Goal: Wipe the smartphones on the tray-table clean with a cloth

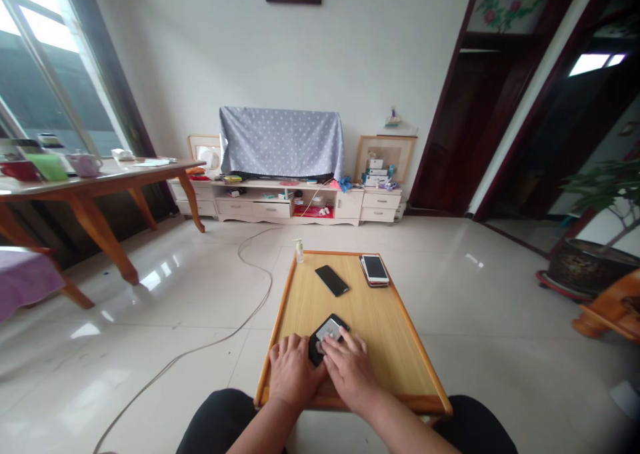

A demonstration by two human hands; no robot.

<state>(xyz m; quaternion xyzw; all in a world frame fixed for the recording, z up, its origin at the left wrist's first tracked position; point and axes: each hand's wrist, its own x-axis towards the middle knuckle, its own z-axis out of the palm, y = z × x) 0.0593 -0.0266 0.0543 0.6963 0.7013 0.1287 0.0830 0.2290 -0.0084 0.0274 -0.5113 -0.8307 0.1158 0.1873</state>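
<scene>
A dark phone or small tablet with a bright, reflective screen lies tilted near the front of the small wooden table. Against its left and lower edge rests my left hand, its fingers bent and close together, touching the device. My right hand lies over the lower right of the screen; its fingertips press something small and greyish, too indistinct to name, on the glass. Farther back lies a black phone. A white phone tops a stack at the table's back right corner.
A clear pump bottle stands at the table's back left corner. A cable runs over the floor on the left. Beyond are a low cabinet, a dining table with cups, and a potted plant at right.
</scene>
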